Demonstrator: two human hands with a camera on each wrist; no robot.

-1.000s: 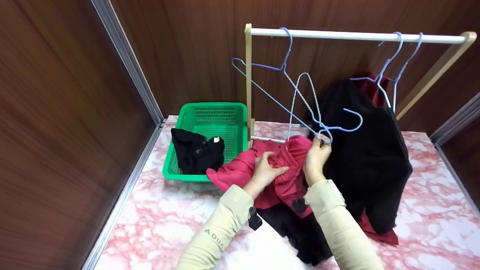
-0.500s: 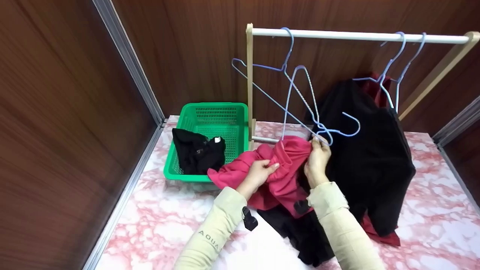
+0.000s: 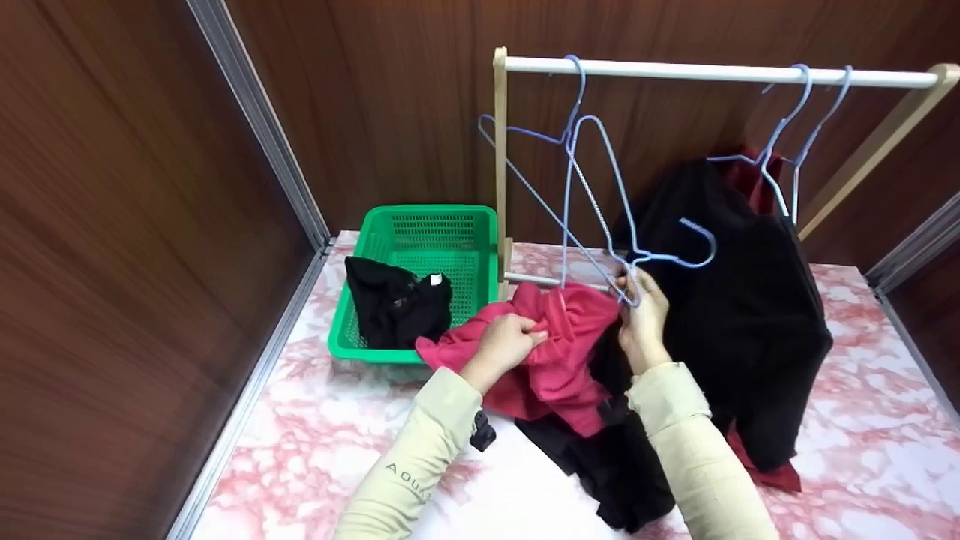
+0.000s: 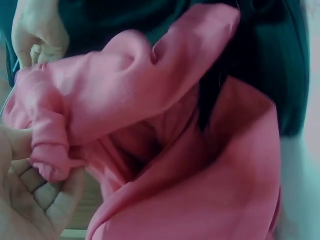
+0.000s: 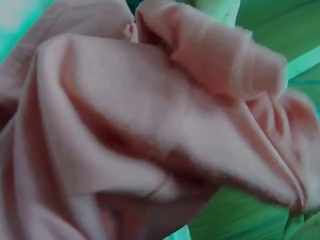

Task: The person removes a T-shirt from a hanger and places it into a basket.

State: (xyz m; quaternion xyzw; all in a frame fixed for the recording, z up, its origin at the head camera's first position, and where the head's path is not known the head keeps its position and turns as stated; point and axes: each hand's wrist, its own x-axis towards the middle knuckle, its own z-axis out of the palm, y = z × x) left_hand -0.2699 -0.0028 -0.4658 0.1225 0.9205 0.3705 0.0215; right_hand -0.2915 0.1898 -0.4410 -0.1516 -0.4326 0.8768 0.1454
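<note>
"Where exactly is the pink garment (image 3: 559, 379), from where you stand?"

"It's bunched up in front of the person, directly at both hands. The left hand (image 3: 506, 346) is on its left part, thumb and fingers pinching a fold. The right hand (image 3: 643, 315) is just beside its right edge."

"And what's that right hand doing?"

"Its fingers are curled on a blue wire hanger (image 3: 664, 257), close to the neck, with the hook sticking out to the right. I can't tell whether it grips any cloth as well. One side of the wire drops to the pink folds, but I can't see how far in it goes."

"What lies around them?"

"Some black cloth (image 3: 626, 476) is below the pink, on the marbled table (image 3: 300, 450). To the left, a green basket (image 3: 379, 355) holds a black garment (image 3: 390, 307), and the pink reaches its near right corner. Behind stands a rack with a white bar (image 3: 675, 70), a bare hanger (image 3: 534, 135) on its left, and a large black garment (image 3: 742, 330) hanging on the right."
</note>
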